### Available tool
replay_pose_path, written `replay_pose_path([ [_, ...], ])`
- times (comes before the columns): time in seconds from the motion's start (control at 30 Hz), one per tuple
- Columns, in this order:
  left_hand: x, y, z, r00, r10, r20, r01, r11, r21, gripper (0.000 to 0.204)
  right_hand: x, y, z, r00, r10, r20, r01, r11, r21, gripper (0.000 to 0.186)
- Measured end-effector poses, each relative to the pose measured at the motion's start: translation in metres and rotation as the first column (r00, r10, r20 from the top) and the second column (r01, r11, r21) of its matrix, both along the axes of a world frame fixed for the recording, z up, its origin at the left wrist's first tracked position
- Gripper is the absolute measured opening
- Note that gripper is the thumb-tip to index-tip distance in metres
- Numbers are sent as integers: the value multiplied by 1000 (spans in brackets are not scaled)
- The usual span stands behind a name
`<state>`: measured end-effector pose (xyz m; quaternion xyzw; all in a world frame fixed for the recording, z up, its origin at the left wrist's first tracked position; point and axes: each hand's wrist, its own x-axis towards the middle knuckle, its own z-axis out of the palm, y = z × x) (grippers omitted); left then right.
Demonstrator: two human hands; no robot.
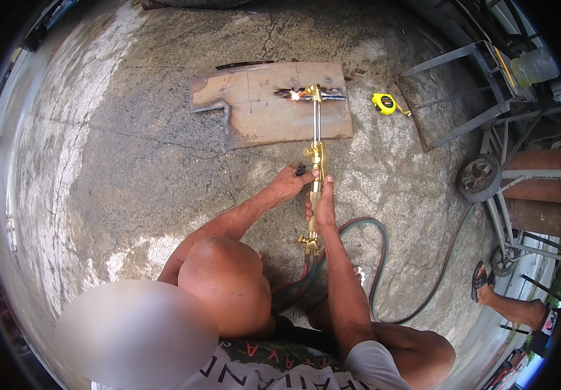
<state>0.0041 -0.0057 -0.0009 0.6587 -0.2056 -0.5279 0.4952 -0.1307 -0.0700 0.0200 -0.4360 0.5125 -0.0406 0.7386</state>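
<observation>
1. Brass cutting torch [315, 156], just off the centre of the view, stands lengthwise from 6 to 12 o'clock, its head above a rusty steel plate [280, 120].
2. The right hand [323, 207] comes in from 5 o'clock and grips the torch's handle, its fingers wrapped around it.
3. The left hand [288, 182] reaches in from 8 o'clock, fingers curled and thumb against the torch body; a short black piece [300, 169] shows beside that thumb. Whether this hand grips the torch firmly, I cannot tell.
4. A bright orange-white glow [295, 95] sits on the plate at 9 o'clock from the torch head, and a dark, scorched line runs past the head toward the plate's 3 o'clock edge.
5. The plate lies on the concrete floor [144, 143] with a notch at its 8 o'clock corner; a thin dark strip [245, 64] lies near its 11 o'clock edge.
6. Red and green hoses [384, 260] leave the torch's 6 o'clock end and loop toward 4.
7. A yellow tape measure [383, 103] rests at 3 o'clock from the plate, near a metal frame [459, 63].
</observation>
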Motion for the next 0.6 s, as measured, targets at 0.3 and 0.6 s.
replay_pose_path([
  [0.3,2,0,15,999,-48,-14,48,998,31,60,-1,-1,0,1000,1,-4,-1,1000,2,79],
  [0.6,1,0,-9,1000,6,16,-7,1000,18,59,1,0,2,1000,0,9,0,1000,-11,80],
])
